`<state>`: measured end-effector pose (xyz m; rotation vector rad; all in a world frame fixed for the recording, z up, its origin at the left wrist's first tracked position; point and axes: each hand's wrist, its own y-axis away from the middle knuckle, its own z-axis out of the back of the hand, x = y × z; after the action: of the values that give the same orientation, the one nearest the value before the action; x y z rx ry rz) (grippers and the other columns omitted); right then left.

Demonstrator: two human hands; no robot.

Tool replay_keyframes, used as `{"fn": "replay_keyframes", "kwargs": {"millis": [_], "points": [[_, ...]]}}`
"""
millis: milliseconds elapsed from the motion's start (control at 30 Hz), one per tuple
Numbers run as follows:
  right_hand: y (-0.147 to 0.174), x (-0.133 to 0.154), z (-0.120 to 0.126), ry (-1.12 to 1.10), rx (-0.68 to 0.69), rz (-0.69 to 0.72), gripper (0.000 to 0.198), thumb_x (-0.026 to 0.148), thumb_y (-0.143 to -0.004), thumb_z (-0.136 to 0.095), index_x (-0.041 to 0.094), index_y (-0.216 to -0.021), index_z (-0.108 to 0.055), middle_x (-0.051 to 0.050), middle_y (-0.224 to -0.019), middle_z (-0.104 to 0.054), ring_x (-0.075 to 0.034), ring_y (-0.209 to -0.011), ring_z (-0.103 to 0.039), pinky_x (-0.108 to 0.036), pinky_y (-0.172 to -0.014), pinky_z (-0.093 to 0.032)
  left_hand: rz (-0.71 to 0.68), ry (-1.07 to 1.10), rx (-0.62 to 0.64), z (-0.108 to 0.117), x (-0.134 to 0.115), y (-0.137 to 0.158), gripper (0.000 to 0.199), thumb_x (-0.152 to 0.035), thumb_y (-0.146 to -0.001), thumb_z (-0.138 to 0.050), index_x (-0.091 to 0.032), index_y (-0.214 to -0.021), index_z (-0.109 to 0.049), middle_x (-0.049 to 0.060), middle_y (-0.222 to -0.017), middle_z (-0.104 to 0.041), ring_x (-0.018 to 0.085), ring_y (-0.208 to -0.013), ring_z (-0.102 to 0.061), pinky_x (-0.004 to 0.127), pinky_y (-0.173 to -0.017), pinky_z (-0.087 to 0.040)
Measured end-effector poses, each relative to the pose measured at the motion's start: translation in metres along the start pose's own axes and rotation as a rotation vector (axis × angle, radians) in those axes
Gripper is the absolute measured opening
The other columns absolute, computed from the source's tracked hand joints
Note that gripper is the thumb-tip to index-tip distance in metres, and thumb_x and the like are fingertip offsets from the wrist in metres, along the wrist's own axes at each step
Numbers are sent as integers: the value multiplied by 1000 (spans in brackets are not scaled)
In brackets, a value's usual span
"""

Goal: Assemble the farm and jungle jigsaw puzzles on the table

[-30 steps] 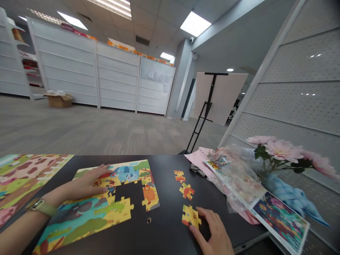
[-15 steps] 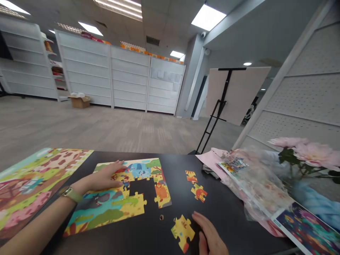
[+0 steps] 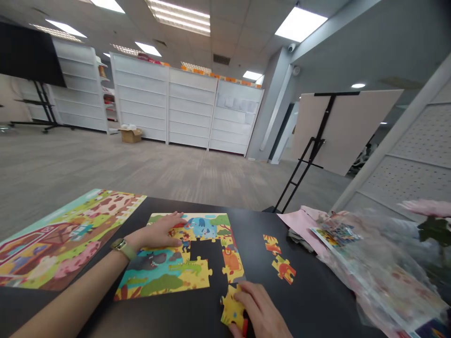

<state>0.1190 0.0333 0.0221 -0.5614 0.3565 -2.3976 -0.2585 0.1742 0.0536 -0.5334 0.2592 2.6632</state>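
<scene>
A partly assembled animal jigsaw puzzle (image 3: 165, 284) lies on the dark table, with a gap on its right side between the crocodile and the lion. My left hand (image 3: 162, 231) rests on its upper left part, fingers stretched out and flat. Below the lion section, my right hand (image 3: 259, 307) has its thumb and fingers on a yellow puzzle piece (image 3: 230, 307), which is close to the puzzle's lower right edge; the fingers cover part of it. To the right lie two loose pieces, an orange-striped one (image 3: 271, 244) and a yellow-and-red one (image 3: 283, 269).
A farm picture puzzle (image 3: 70, 239) lies at the left of the table. Pink wrapping and clear plastic (image 3: 373, 263) with printed sheets lie at the right, near pink flowers (image 3: 428, 208). A black easel (image 3: 305, 162) stands beyond the table.
My right hand has closed on the yellow piece and moved it left, closer to the puzzle. My left hand stays on the puzzle. The view has turned slightly left.
</scene>
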Motion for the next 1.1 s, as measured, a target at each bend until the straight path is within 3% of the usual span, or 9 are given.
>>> {"fn": "replay_keyframes", "kwargs": {"millis": [200, 400, 567, 767, 967, 1100], "points": [[-71, 5, 27, -81, 231, 49, 48, 7, -74, -61, 20, -121, -65, -14, -138, -61, -29, -130, -56, -43, -112, -47, -10, 31, -3, -2, 1, -1, 77, -59, -84, -69, -26, -150, -47, 13, -167, -25, 37, -155, -17, 52, -124, -21], [-91, -7, 21, -139, 357, 32, 47, 16, -75, -64, 15, -122, -68, -18, -140, -59, -32, -133, -54, -47, -115, -44, 11, 68, -18, 0, -2, 1, 77, -56, -80, -73, -26, -147, -50, 12, -167, -26, 38, -154, -16, 53, -124, -22], [-91, -10, 13, -154, 347, 11, 48, 16, -76, -63, 17, -124, -68, -17, -142, -58, -32, -135, -53, -49, -116, -43, 22, 74, -5, 2, -6, 2, 76, -52, -80, -74, -25, -147, -50, 13, -167, -26, 36, -155, -16, 52, -125, -21], [-86, -9, 14, -215, 310, -33, 62, 17, -75, -68, 21, -136, -61, -14, -142, -58, -30, -136, -52, -47, -117, -41, 23, 74, 4, 2, -7, 3, 75, -52, -83, -71, -23, -148, -48, 13, -168, -23, 37, -155, -15, 54, -124, -20], [-83, -14, 16, -293, 262, -128, 57, 18, -82, -65, 25, -138, -60, -12, -141, -59, -28, -131, -56, -42, -113, -45, 12, 70, -14, 3, -8, 5, 73, -53, -83, -71, -26, -148, -49, 10, -167, -27, 38, -154, -18, 54, -123, -24], [-84, -17, 18, -407, 183, -141, 47, 20, -88, -60, 25, -134, -64, -9, -122, -68, -23, -105, -67, -36, -98, -54, 30, 58, -16, 3, -9, 5, 74, -54, -84, -70, -25, -148, -49, 9, -167, -27, 38, -154, -18, 52, -124, -25]]}}
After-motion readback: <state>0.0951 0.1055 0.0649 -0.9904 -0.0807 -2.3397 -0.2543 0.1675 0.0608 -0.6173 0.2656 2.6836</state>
